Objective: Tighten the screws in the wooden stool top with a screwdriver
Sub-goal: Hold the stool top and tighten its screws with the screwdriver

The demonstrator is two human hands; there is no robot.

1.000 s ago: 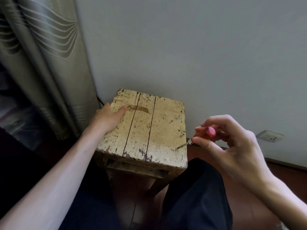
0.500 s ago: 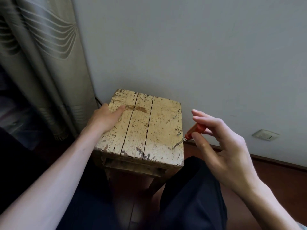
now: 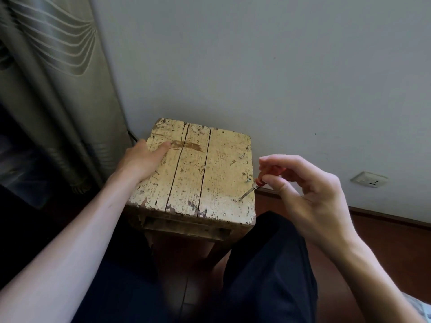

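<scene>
A worn wooden stool top [image 3: 217, 173] with flaking pale paint stands against the wall in front of me. My left hand [image 3: 142, 159] rests on its left edge, thumb lying on the boards. My right hand [image 3: 305, 190] pinches a small screwdriver [image 3: 261, 180] with an orange-red handle. The thin metal shaft slants down-left, and its tip meets a screw near the stool's front right corner. Two more screws [image 3: 248, 180] stick up along the right edge, the farther screw [image 3: 242, 156] nearer the wall.
A grey wall rises right behind the stool, with a white socket [image 3: 369, 179] low on the right. A pleated curtain [image 3: 58, 85] hangs at the left. My dark trouser legs [image 3: 268, 271] flank the stool over a reddish wooden floor [image 3: 384, 245].
My right hand has turned around the screwdriver handle, fingers regripping, while the tip stays on the front right screw. My left hand stays on the stool's left edge.
</scene>
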